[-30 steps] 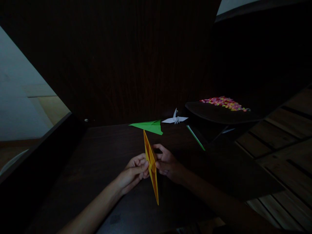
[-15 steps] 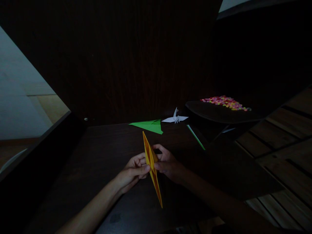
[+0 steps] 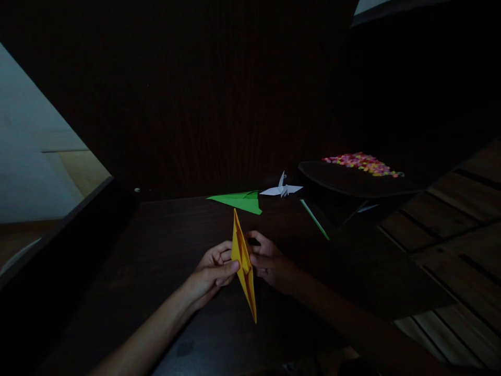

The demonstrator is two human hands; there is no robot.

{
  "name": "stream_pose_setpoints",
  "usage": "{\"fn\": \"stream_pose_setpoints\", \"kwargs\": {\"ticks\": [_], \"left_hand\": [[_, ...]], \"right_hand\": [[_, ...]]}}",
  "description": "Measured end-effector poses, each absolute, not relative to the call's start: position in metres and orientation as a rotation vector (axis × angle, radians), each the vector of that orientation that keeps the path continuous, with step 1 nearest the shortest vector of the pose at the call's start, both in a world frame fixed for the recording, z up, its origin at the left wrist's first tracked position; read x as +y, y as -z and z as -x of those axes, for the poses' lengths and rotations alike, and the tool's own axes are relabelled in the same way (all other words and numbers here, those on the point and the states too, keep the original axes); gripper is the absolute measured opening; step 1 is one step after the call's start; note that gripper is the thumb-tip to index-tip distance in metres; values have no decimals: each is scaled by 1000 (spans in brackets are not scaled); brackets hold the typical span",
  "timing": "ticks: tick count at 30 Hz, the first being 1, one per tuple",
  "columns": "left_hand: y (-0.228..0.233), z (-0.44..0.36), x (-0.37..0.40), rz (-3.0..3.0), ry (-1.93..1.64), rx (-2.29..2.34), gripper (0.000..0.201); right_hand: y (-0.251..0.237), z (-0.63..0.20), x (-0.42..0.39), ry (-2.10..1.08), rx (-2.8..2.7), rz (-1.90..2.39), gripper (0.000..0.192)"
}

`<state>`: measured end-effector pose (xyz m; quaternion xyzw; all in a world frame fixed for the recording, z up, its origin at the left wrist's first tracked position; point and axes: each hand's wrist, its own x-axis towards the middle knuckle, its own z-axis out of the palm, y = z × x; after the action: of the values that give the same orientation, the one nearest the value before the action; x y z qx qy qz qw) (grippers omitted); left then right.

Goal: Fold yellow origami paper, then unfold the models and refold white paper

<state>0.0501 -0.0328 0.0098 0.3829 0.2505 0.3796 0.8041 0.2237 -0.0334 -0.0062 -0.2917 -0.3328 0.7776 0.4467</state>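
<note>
A folded yellow paper boat (image 3: 243, 263), long and pointed at both ends, is held above the dark table, its open fold facing me. My left hand (image 3: 215, 267) grips it from the left, thumb on the near side and fingers behind. From the right, my right hand (image 3: 272, 261) pinches the other side, thumb against the paper and index finger curled near the upper edge. Some fingertips of both hands are hidden behind the paper. Beyond the boat's upper tip lies a green paper plane (image 3: 238, 201).
A white paper crane (image 3: 282, 189) stands beside the plane at the back panel. A thin green-and-white strip (image 3: 315, 219) lies to the right. Colourful small pieces (image 3: 364, 164) cover part of a raised dark shelf (image 3: 332, 176). A low side wall (image 3: 58, 232) borders the left.
The yellow paper boat has turned slightly more upright and its middle opening looks wider. My right thumb has shifted a little up and right along its side.
</note>
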Motion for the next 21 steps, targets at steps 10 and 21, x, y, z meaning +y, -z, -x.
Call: {"fn": "stream_pose_setpoints", "kwargs": {"ticks": [10, 21], "left_hand": [[-12, -50, -32, -856, -871, 657, 34], [-13, -49, -28, -972, -937, 726, 31]], "right_hand": [[4, -227, -31, -1797, -927, 754, 57], [5, -225, -29, -1567, -1113, 858, 39]]}}
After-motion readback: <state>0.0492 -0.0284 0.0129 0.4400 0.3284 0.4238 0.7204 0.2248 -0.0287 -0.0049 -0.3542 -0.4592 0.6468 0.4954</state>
